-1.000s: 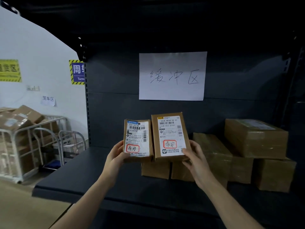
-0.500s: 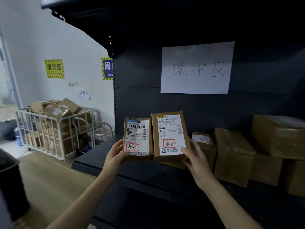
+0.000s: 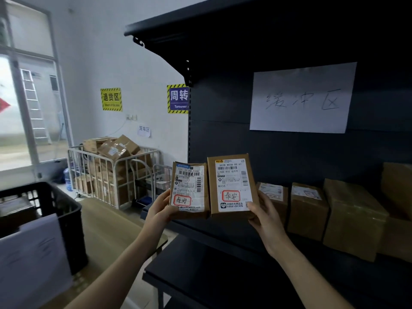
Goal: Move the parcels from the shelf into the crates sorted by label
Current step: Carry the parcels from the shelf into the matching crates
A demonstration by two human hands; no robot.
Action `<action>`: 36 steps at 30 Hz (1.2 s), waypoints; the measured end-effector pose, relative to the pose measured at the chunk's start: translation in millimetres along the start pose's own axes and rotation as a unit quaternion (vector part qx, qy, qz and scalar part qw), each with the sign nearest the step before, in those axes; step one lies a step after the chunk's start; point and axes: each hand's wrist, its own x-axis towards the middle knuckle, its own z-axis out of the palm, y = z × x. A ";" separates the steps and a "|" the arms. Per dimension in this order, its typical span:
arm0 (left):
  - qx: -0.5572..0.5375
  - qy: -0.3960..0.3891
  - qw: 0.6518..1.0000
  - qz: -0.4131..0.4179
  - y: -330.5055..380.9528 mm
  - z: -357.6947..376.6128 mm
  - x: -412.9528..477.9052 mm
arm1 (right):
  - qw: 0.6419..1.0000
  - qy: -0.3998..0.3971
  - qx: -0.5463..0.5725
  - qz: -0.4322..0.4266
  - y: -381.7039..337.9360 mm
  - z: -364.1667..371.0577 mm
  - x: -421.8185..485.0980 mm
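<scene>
Two parcels are up in front of us, clear of the shelf: the smaller parcel (image 3: 189,188) in our left grip (image 3: 159,211) and the taller parcel (image 3: 231,186) in our right grip (image 3: 266,218). Each is pinched at its lower outer corner with the thumb on the front, so both grips are closed on cardboard and neither is free. We hold them upright and side by side, edges touching or very nearly, labels facing us, which we judge is for reading. Each label carries a red-framed handwritten mark low down, and the two marks look alike, so we take it both belong in one crate. The black crate (image 3: 64,219) stands to our left, well apart from the shelf, with a white sheet (image 3: 33,253) on its near wall; its writing is too blurred to tell whether it matches. More brown parcels (image 3: 307,210) sit on the dark shelf board (image 3: 223,237) to the right, below a paper sign (image 3: 301,97) fixed to the back panel. Beyond are a pale wall with a yellow sign (image 3: 111,99) and a blue sign (image 3: 178,99), a wire cage trolley (image 3: 111,175) heaped with cartons, a tan floor (image 3: 107,230) and a bright window (image 3: 22,108)
</scene>
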 end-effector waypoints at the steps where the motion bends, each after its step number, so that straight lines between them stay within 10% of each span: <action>1: 0.000 0.003 1.000 0.001 3.3 -8.0 -4.5 | 1.000 -0.004 0.001 0.001 1.1 8.4 -2.6; 36: 0.071 0.269 0.960 -0.006 117.4 -361.3 -244.5 | 0.963 -0.255 0.054 0.075 51.8 396.5 -144.3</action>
